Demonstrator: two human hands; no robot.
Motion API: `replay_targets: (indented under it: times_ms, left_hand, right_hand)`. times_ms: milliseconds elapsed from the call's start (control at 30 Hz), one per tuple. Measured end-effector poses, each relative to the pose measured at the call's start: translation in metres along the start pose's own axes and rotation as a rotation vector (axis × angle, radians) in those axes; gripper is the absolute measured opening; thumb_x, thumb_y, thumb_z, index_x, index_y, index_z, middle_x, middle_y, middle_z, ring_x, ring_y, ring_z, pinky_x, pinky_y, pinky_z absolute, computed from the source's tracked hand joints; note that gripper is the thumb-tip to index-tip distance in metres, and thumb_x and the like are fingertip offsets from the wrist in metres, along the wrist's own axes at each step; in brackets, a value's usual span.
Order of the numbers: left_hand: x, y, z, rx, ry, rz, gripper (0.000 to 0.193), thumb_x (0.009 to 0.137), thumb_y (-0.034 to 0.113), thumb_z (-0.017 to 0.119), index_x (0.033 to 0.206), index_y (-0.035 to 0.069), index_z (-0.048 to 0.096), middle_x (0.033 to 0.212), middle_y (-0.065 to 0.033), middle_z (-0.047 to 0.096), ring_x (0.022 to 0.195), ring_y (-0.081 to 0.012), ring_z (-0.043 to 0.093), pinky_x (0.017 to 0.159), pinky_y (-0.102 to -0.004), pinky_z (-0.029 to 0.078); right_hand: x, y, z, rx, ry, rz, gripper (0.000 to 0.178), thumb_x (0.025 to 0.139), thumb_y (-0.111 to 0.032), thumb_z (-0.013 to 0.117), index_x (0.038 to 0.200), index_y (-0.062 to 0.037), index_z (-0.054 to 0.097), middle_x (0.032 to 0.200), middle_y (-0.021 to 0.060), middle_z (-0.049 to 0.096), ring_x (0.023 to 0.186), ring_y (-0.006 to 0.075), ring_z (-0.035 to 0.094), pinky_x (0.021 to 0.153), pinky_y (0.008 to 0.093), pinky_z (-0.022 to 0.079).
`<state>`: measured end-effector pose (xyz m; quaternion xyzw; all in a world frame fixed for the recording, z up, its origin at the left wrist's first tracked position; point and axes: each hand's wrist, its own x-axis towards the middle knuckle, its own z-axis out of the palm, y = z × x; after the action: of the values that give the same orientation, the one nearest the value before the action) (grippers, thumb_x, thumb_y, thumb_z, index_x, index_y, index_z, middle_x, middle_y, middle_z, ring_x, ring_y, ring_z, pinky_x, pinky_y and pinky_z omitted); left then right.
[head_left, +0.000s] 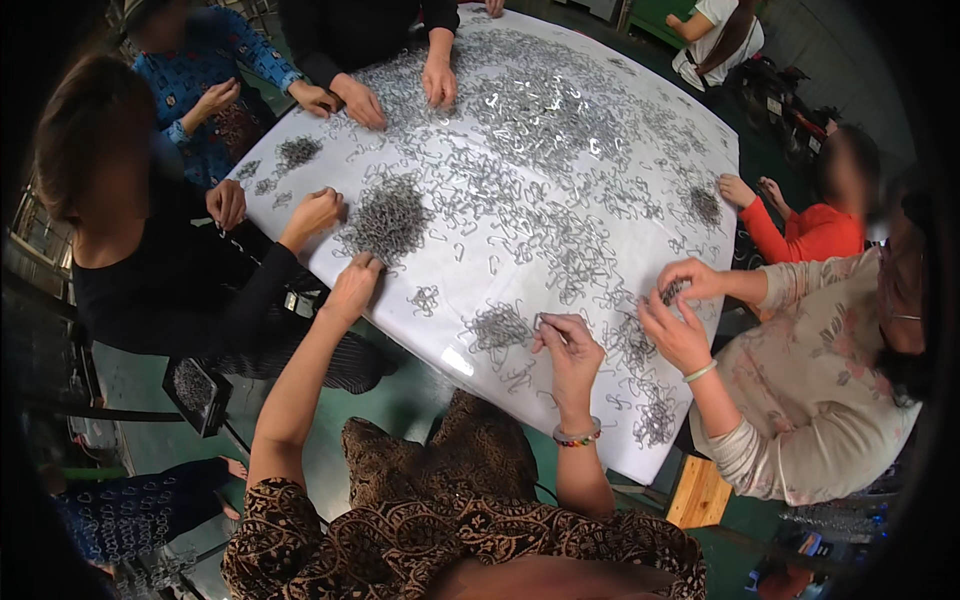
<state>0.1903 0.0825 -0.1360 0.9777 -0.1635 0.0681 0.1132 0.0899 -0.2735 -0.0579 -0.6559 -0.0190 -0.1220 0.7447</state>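
Many small grey S-shaped metal hooks [492, 264] lie over the white tabletop [415, 325]. My left hand [354, 286] is at the table's near left edge, fingers closed together, beside a dense heap of hooks [388, 218]. Whatever is between those fingertips is hidden. Over the near edge, my right hand [572, 352] pinches what looks like a single metal hook at its fingertips. Just left of it lies a smaller pile of hooks [499, 327]. A little cluster of hooks [425, 299] sits between my two hands.
Several people work around the table. At left, a co-worker's hand [318, 212] reaches near the dense heap; at right, another's hands [680, 325] hold a bunch of hooks. A wooden stool [699, 492] stands at lower right, a dark bin of hooks [196, 392] at lower left.
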Motion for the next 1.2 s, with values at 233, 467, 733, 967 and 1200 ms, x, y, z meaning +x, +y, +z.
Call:
replay_targets:
  times_ms: [233,467,733,967,1200]
  left_hand:
    - [0.001,0.004,-0.020,-0.199,0.264,-0.136,0.025,0.081,-0.005,0.055,0.105,-0.001,0.060,0.096,-0.0206,0.058,0.092,-0.0413,0.059,0.079,-0.0453,0.048]
    - [0.007,0.045,-0.052,-0.605,0.401,-0.210,0.017,0.093,0.013,0.062,0.103,0.000,0.065,0.096,-0.0135,0.069,0.084,-0.0243,0.064,0.077,-0.0347,0.050]
    - [-0.075,0.154,-0.069,-1.690,0.103,-0.346,0.017,0.090,0.010,0.068,0.100,-0.003,0.068,0.090,-0.0063,0.069,0.080,-0.0102,0.063,0.074,-0.0249,0.052]
    - [-0.078,0.163,-0.069,-1.484,0.203,-0.379,0.017,0.091,0.012,0.067,0.100,-0.002,0.068,0.093,-0.0053,0.069,0.089,-0.0109,0.062,0.080,-0.0262,0.050]
    - [-0.083,0.170,-0.071,-1.577,0.279,-0.346,0.011,0.095,0.005,0.059,0.102,-0.003,0.062,0.096,-0.0075,0.069,0.094,-0.0135,0.065,0.085,-0.0276,0.051]
  right_hand:
    - [-0.014,-0.018,0.007,0.005,-0.088,-0.007,0.016,0.088,0.010,0.062,0.103,0.0095,0.065,0.095,0.0114,0.060,0.072,0.0154,0.062,0.064,0.0250,0.052]
    - [-0.026,-0.011,0.046,0.076,-0.147,0.130,0.045,0.086,0.006,0.064,0.128,0.0078,0.049,0.085,0.0055,0.061,0.072,0.0099,0.057,0.063,0.0235,0.049]
    - [-0.042,0.026,0.086,0.123,-0.171,0.135,0.044,0.089,0.006,0.062,0.130,0.0068,0.047,0.082,0.0042,0.059,0.069,0.0087,0.056,0.063,0.0217,0.048]
    - [-0.051,0.018,0.094,0.022,-0.179,0.022,0.045,0.089,0.004,0.063,0.131,0.0057,0.047,0.084,0.0036,0.060,0.069,0.0087,0.056,0.063,0.0218,0.048]
    - [-0.052,0.027,0.085,-0.277,-0.227,-0.178,0.032,0.091,0.001,0.063,0.123,0.0017,0.059,0.088,0.0068,0.065,0.071,0.0094,0.061,0.060,0.0216,0.050]
